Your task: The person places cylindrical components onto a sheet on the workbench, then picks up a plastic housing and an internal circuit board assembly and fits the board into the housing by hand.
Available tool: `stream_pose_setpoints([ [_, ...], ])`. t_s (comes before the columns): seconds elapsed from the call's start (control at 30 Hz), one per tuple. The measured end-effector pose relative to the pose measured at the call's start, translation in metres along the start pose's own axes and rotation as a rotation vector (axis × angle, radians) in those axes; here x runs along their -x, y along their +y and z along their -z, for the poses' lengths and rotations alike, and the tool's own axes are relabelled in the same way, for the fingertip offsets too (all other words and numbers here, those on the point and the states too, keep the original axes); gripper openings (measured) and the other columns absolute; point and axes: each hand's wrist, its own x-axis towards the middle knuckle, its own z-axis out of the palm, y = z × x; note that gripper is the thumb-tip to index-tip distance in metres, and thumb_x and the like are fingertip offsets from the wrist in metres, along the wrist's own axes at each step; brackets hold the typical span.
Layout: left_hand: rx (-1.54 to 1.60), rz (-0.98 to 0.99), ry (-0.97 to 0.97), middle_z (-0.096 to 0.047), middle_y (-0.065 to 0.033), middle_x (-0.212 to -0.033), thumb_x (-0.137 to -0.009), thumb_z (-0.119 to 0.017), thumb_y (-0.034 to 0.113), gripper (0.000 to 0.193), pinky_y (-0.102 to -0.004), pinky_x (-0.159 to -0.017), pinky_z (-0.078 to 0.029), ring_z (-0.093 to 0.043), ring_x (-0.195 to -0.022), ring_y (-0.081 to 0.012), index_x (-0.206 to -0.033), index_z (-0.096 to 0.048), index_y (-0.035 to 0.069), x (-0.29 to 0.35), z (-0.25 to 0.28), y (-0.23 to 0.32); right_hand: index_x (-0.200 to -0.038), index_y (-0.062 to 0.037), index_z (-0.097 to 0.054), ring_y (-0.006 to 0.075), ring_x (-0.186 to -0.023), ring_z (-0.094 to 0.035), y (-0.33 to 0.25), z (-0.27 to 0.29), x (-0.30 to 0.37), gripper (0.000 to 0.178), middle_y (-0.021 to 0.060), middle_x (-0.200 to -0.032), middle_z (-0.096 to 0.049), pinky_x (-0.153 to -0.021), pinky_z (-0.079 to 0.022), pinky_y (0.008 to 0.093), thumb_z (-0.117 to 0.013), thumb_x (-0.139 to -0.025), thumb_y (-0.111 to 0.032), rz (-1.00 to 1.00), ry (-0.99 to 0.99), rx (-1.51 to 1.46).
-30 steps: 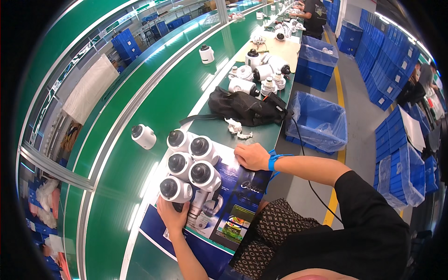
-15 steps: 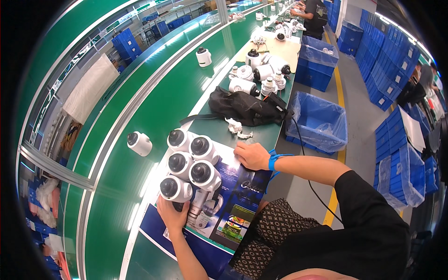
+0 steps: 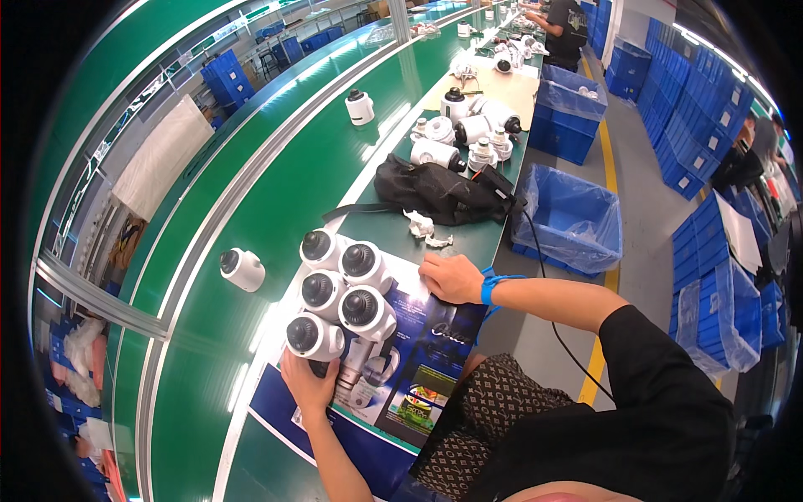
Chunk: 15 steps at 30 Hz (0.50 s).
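Several white housings with black ribbed domes (image 3: pixel 360 306) stand grouped on a printed poster sheet (image 3: pixel 368 431) in front of me. My left hand (image 3: pixel 309 386) is wrapped around the lower part of the nearest housing (image 3: pixel 315 337), which stays in the group. Part of its grip is hidden under that housing. My right hand (image 3: pixel 452 279) rests at the sheet's far right edge, to the right of the group, with its fingers curled down. What is under those fingers, if anything, is hidden. A blue band (image 3: pixel 488 287) circles that wrist.
One loose housing (image 3: pixel 242 269) and another (image 3: pixel 360 107) lie on the green conveyor belt (image 3: pixel 196 351). Beyond the group are crumpled white tissue (image 3: pixel 421 224), a black bag (image 3: pixel 435 192) and more white parts (image 3: pixel 473 130). Blue bins (image 3: pixel 577 222) stand at right; a co-worker (image 3: pixel 562 29) works far off.
Both loose housings on the green belt have shifted slightly toward me and to the left. My hands and the grouped housings have stayed practically where they were.
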Motion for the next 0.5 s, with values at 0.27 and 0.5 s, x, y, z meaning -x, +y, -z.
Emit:
stream_pose_setpoints([
  [0.27, -0.011, -0.01, 0.006, -0.05, -0.0165, -0.131, -0.063, -0.08, 0.029, 0.078, -0.0462, -0.107, -0.027, -0.041, -0.127, -0.0347, -0.13, -0.047, 0.005, 0.0004, -0.0005, -0.0003, -0.089, -0.0082, -0.053, 0.0332, -0.065, -0.056, -0.0007, 0.0002, 0.0, 0.008, 0.0107, -0.085, -0.049, -0.054, -0.046, 0.0444, -0.056, -0.083, -0.013, -0.01, 0.003, -0.005],
  [0.5, -0.003, -0.013, 0.001, -0.05, -0.0165, -0.131, -0.064, -0.08, 0.03, 0.078, -0.0463, -0.107, -0.027, -0.041, -0.127, -0.0349, -0.13, -0.047, 0.005, -0.0005, 0.0008, 0.0001, -0.089, -0.0082, -0.053, 0.0333, -0.064, -0.056, 0.0007, -0.0016, 0.0006, 0.01, 0.0106, -0.085, -0.049, -0.054, -0.046, 0.0446, -0.057, -0.082, -0.013, 0.0, 0.02, -0.007],
])
